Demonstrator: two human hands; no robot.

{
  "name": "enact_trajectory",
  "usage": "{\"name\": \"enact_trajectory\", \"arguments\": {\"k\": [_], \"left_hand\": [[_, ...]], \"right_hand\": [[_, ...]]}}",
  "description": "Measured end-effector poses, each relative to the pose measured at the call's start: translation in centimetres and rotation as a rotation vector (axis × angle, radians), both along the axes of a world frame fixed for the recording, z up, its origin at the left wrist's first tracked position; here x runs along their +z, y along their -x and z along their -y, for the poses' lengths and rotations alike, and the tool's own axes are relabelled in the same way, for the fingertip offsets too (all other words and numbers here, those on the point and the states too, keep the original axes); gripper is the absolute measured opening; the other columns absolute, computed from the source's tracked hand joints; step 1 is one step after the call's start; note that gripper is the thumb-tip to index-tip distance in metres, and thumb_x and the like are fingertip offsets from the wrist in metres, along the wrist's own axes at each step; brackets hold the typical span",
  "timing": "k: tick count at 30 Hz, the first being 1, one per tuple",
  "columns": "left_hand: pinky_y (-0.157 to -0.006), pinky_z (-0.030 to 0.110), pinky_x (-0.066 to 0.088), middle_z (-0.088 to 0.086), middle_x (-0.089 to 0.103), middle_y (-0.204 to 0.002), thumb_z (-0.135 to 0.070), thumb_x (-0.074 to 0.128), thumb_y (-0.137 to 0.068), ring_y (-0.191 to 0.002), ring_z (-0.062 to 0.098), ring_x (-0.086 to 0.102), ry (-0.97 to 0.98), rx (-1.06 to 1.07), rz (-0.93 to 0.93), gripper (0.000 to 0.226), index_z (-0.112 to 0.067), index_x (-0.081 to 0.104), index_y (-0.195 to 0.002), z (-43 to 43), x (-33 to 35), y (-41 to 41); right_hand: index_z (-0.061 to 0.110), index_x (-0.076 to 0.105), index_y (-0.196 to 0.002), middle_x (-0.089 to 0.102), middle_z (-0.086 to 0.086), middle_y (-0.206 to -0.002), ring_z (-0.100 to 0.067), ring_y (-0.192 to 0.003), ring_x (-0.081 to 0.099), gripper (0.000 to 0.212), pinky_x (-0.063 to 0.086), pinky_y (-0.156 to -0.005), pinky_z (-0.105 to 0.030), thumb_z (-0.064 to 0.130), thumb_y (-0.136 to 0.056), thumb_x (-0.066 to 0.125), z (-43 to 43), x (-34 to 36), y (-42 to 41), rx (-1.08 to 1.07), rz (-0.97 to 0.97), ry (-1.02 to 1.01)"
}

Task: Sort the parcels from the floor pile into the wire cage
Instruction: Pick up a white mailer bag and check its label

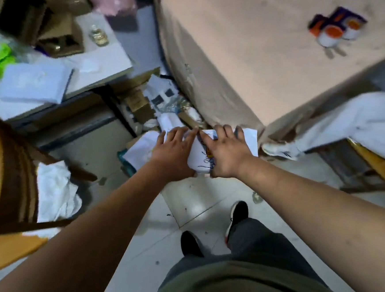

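A white parcel (200, 156) with dark scribbled writing and a small orange sticker sits between both hands, just above the floor. My left hand (175, 151) grips its left side, fingers spread over the top. My right hand (224, 154) grips its right side, fingers reaching over the far edge. Beyond the hands lies the floor pile (164, 111) of white bags, labelled packets and small cardboard boxes, wedged between a low desk and a big box. No wire cage is in view.
A very large tan cardboard box (263, 59) fills the upper right, with small orange-capped items (334, 28) on top. A cluttered low desk (100, 69) stands at left, an open brown carton (18, 178) nearer left. Another person's white-clad leg and shoe (278, 150) stand at right. My feet rest on pale tiles (196, 206).
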State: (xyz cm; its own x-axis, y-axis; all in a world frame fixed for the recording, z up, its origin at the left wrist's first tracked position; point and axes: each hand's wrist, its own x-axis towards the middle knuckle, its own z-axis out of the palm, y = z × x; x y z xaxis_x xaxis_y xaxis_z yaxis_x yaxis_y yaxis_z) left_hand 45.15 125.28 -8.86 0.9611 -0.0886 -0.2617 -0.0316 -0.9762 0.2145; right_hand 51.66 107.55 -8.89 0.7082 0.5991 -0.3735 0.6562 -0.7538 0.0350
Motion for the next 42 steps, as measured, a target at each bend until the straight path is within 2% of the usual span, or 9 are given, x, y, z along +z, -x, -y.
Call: {"name": "enact_trajectory", "arguments": {"k": [5,12,17,21,25,29,33,38,42], "left_hand": [[-0.121,0.051,0.019,0.002,0.034,-0.156,-0.063,0.081,-0.06,-0.147,0.024,0.027,-0.018,-0.254,0.089,0.123,-0.026,0.021,-0.161,7.9,0.4,-2.2],[-0.111,0.055,0.037,0.008,0.054,-0.139,-0.065,0.082,-0.047,-0.129,0.031,0.052,-0.018,-0.637,0.234,0.119,-0.017,0.047,-0.15,22.0,0.0,-5.3],[-0.109,0.054,0.038,0.009,0.052,-0.142,-0.071,0.079,-0.043,-0.128,0.03,0.051,-0.086,-0.903,0.253,0.127,-0.013,0.044,-0.151,35.2,0.4,-5.8],[-0.118,0.05,0.028,0.0,0.038,-0.154,-0.066,0.076,-0.058,-0.143,0.022,0.036,-0.081,-1.053,0.169,0.117,-0.023,0.03,-0.156,46.0,0.9,-4.8],[-0.119,0.046,0.026,-0.003,0.036,-0.155,-0.063,0.078,-0.06,-0.145,0.02,0.032,-0.046,-1.226,0.084,0.117,-0.025,0.026,-0.158,55.6,1.3,-2.8],[-0.119,0.047,0.026,-0.001,0.034,-0.157,-0.068,0.077,-0.062,-0.146,0.021,0.031,-0.046,-1.411,0.075,0.117,-0.027,0.024,-0.158,63.1,1.0,-0.8],[-0.119,0.049,0.026,-0.003,0.033,-0.157,-0.069,0.077,-0.061,-0.145,0.02,0.029,-0.047,-1.6,0.063,0.119,-0.029,0.022,-0.159,69.5,0.5,0.8],[-0.117,0.051,0.029,-0.003,0.041,-0.152,-0.068,0.073,-0.059,-0.142,0.022,0.035,0.015,-1.811,0.076,0.112,-0.031,0.032,-0.156,76.9,-0.1,2.1],[-0.116,0.051,0.028,-0.001,0.044,-0.151,-0.07,0.068,-0.057,-0.141,0.024,0.038,0.032,-1.931,0.071,0.11,-0.03,0.035,-0.155,82.5,-0.5,1.6]], "right_hand": [[0.032,-0.002,-0.161,0.027,-0.017,-0.149,-0.037,-0.142,0.023,0.131,0.018,-0.117,-0.059,0.061,-0.063,0.08,8.8,0.5,2.2,-0.259,0.003,0.016],[0.031,-0.002,-0.161,0.03,-0.017,-0.15,-0.037,-0.14,0.028,0.132,0.021,-0.115,-0.058,0.061,-0.062,0.081,22.8,0.5,6.1,-0.621,0.057,-0.02],[0.032,0.006,-0.162,0.035,-0.017,-0.149,-0.036,-0.135,0.035,0.128,0.024,-0.114,-0.058,0.066,-0.063,0.078,34.4,0.0,10.0,-0.839,0.118,-0.04],[0.03,0.019,-0.161,0.043,-0.018,-0.145,-0.038,-0.13,0.041,0.122,0.027,-0.111,-0.06,0.077,-0.062,0.072,43.0,-0.1,14.1,-1.013,0.144,-0.044],[0.033,0.011,-0.161,0.034,-0.017,-0.153,-0.037,-0.139,0.033,0.127,0.022,-0.115,-0.059,0.068,-0.06,0.079,50.1,0.2,18.8,-1.204,0.085,-0.023],[0.034,0.018,-0.162,0.04,-0.017,-0.15,-0.038,-0.134,0.039,0.13,0.026,-0.112,-0.057,0.072,-0.055,0.08,54.9,0.0,23.3,-1.373,0.087,-0.033],[0.032,0.023,-0.162,0.044,-0.019,-0.146,-0.04,-0.129,0.044,0.134,0.032,-0.109,-0.058,0.066,-0.048,0.085,58.3,-1.1,27.3,-1.54,0.087,-0.072],[0.039,-0.002,-0.162,0.027,-0.013,-0.155,-0.035,-0.141,0.03,0.133,0.023,-0.115,-0.063,0.064,-0.059,0.079,61.8,-1.0,30.8,-1.698,0.025,-0.074],[0.039,-0.005,-0.161,0.025,-0.012,-0.156,-0.034,-0.141,0.027,0.133,0.029,-0.111,-0.058,0.066,-0.059,0.076,65.3,-1.1,31.3,-1.784,0.035,-0.099]]}}
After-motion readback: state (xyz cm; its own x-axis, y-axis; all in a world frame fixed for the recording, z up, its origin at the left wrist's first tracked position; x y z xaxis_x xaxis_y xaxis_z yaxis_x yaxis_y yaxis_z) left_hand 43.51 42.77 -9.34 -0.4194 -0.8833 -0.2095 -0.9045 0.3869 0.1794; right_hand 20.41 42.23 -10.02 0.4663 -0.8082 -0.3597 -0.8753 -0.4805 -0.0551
